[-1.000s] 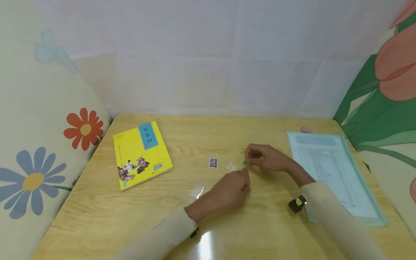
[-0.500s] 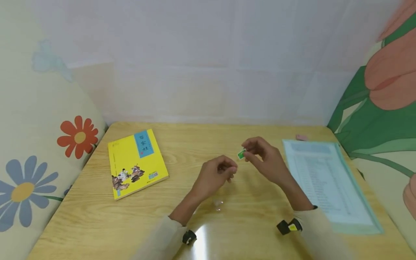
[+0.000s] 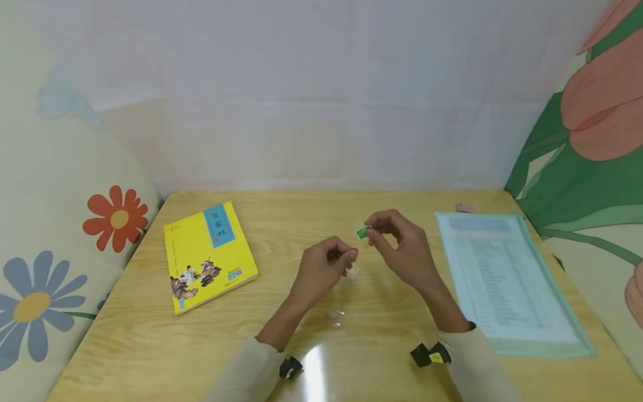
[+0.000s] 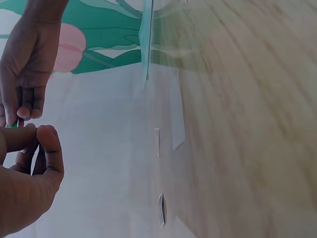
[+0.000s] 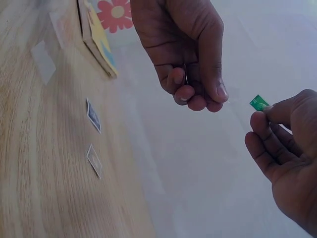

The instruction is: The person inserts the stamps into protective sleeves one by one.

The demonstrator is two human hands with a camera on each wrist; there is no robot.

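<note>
Showing green, the small card is pale-edged.

On the wood-grain desk, a yellow book titled 百家姓 on a blue panel lies askew near the left edge, towards the far left corner. A pale green folder with a printed sheet lies along the right edge; a small pink block sits just beyond it, near the far right corner. Behind the far edge hangs a creased white cloth. Beside the left edge are printed red and blue flowers; beside the right, pink tulips.
</note>
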